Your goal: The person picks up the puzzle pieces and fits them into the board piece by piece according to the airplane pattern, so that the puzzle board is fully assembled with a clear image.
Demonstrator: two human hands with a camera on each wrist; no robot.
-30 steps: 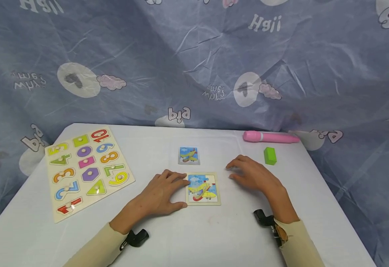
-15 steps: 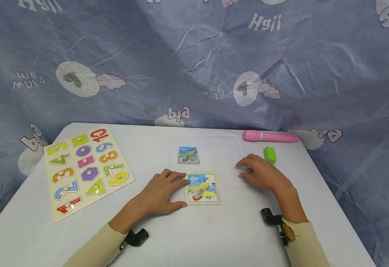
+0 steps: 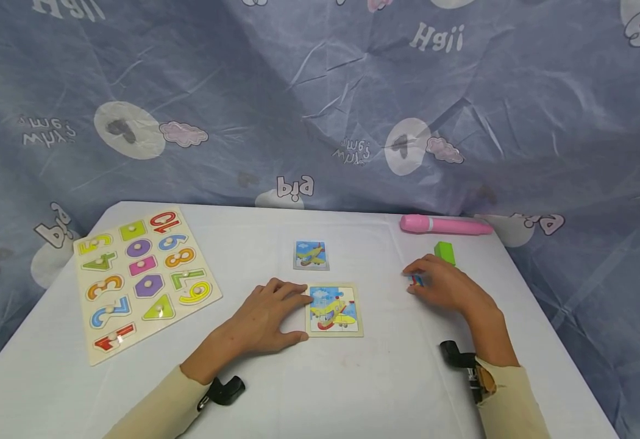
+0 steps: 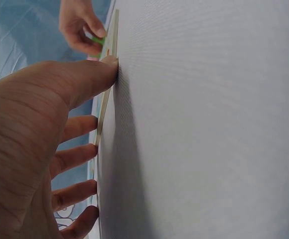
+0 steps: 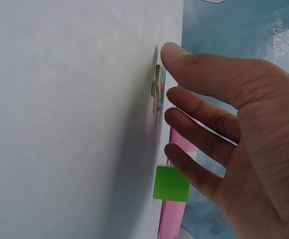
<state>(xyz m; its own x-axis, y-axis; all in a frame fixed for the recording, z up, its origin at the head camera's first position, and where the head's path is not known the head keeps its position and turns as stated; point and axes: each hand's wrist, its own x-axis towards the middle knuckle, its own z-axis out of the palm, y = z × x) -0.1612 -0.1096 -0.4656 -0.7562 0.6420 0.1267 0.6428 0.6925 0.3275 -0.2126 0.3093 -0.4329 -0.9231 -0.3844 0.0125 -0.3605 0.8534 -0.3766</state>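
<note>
A small airplane jigsaw puzzle (image 3: pixel 332 310) in a pale wooden frame lies flat in the middle of the table, with white patches showing at the right of its picture. My left hand (image 3: pixel 270 317) rests beside it, thumb and fingertips touching its left edge, fingers spread. Farther right, my right hand (image 3: pixel 446 283) hovers low over a small colourful puzzle piece (image 5: pixel 158 89) on the tabletop. In the right wrist view its thumb and relaxed fingers are parted around the piece without gripping it. The head view shows only part of that piece (image 3: pixel 416 280) between thumb and fingers.
Behind the framed puzzle lies a small airplane picture card (image 3: pixel 311 255). A wooden number-and-shape board (image 3: pixel 147 286) takes up the left side. A green block (image 3: pixel 445 252) stands just behind my right hand, and a pink marker-like stick (image 3: pixel 446 225) lies along the back edge.
My right hand has shifted rightward, away from the framed puzzle, to the small piece, which now shows between its thumb and fingers. The left hand has stayed at the puzzle's edge.
</note>
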